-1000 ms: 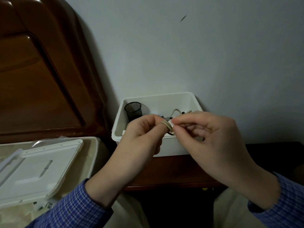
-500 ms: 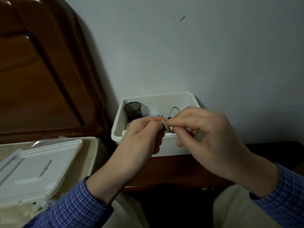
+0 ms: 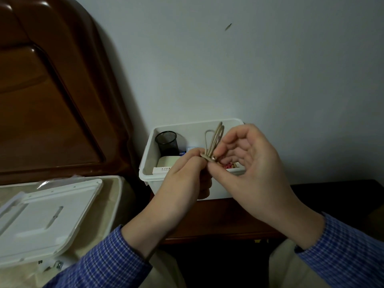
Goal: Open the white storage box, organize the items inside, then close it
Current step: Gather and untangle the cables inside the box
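Beige rubber bands (image 3: 214, 142) sit pinched between your left hand (image 3: 182, 175) and right hand (image 3: 249, 163), mid-frame above the open white storage box (image 3: 149, 163).

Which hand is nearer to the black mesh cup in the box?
Left. The left hand is just right of and in front of the mesh cup; the right hand is farther right.

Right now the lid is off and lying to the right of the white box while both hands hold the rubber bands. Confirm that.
One detail is wrong. The head view shows the lid lying to the left of the white box, not the right. The rest holds: it is off, and the left hand and right hand hold the rubber bands.
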`<state>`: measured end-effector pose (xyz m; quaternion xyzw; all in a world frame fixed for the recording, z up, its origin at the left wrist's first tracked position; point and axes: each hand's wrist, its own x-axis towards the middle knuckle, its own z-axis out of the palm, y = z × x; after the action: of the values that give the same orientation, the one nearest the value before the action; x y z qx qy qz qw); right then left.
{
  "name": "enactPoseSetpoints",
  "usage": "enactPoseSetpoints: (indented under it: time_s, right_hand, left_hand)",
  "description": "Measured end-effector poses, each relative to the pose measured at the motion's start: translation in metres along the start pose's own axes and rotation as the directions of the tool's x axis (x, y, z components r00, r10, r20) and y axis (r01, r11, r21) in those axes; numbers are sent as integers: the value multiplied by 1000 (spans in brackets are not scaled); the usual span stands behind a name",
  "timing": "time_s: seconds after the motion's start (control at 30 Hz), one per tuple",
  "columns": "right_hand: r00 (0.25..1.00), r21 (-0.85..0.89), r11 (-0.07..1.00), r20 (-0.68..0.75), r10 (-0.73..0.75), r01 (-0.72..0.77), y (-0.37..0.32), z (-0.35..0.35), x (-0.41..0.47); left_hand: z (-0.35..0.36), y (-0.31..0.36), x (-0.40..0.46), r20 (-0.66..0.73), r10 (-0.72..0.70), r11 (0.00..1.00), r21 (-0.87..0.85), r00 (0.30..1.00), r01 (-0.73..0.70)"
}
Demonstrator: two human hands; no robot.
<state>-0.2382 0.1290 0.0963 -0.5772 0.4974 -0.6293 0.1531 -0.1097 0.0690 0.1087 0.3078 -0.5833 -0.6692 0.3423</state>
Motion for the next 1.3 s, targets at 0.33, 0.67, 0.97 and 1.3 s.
enactPoseSetpoints:
  time_s: [0.33, 0.67, 0.97, 1.3]
  right_hand:
    - [998, 32, 999, 43, 37, -39, 4, 7, 0]
    - [994, -85, 990, -38, 106, -109, 5, 11, -6]
    - [900, 195, 879, 53, 434, -435, 2, 17, -9]
    - [849, 154, 835, 80, 523, -529, 7, 19, -9]
  left_hand:
    - [5, -1, -1, 19, -105, 994, 9, 994, 105]
    - [2, -17, -11, 71, 220, 961, 153, 973, -228]
    - [-8, -26, -1, 83, 269, 943, 180, 960, -279]
    - [-14, -34, 8, -3, 137, 990, 27, 991, -136]
